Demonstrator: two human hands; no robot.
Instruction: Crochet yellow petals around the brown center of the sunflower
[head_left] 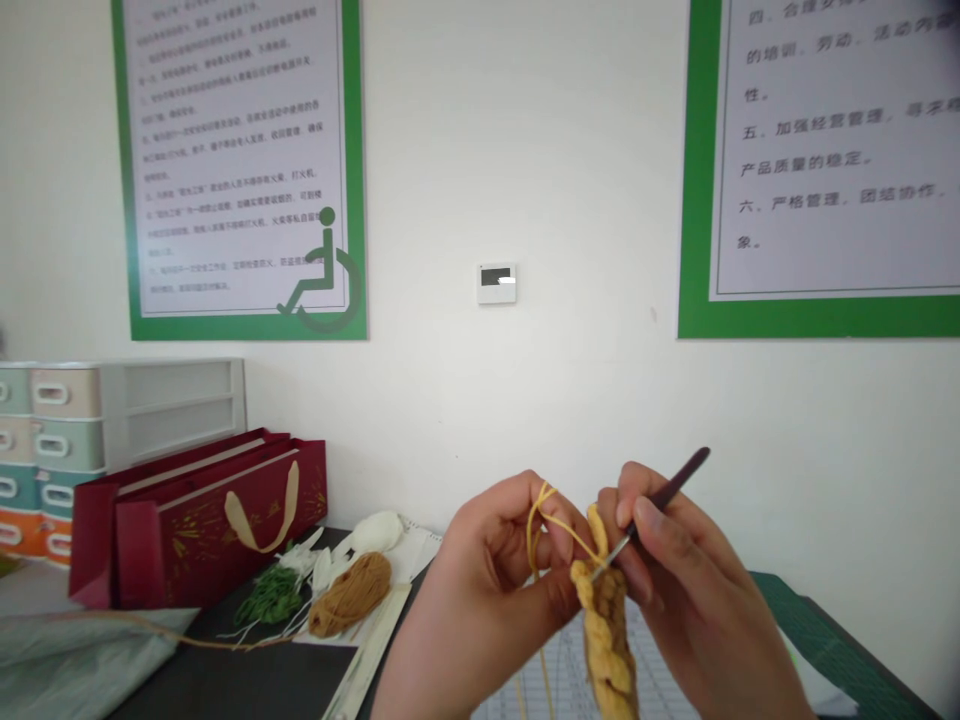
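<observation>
While both hands work close together, right of centre, the left hand (499, 570) pinches yellow yarn (541, 530) looped over its fingers, and the right hand (701, 610) clamps a crochet hook (666, 503), its tip at the top of a crochet piece (606, 650) hanging between them. Far left on the dark table (225, 685), a tan yarn skein (350, 595) lies near green leaves (270, 596), a red bag (202, 520) behind.

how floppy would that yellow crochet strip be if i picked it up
The yellow crocheted strip would probably be floppy, since it hangs below the left hand. Its looped yarn suggests it is light for its size, and unlikely to break.
</observation>
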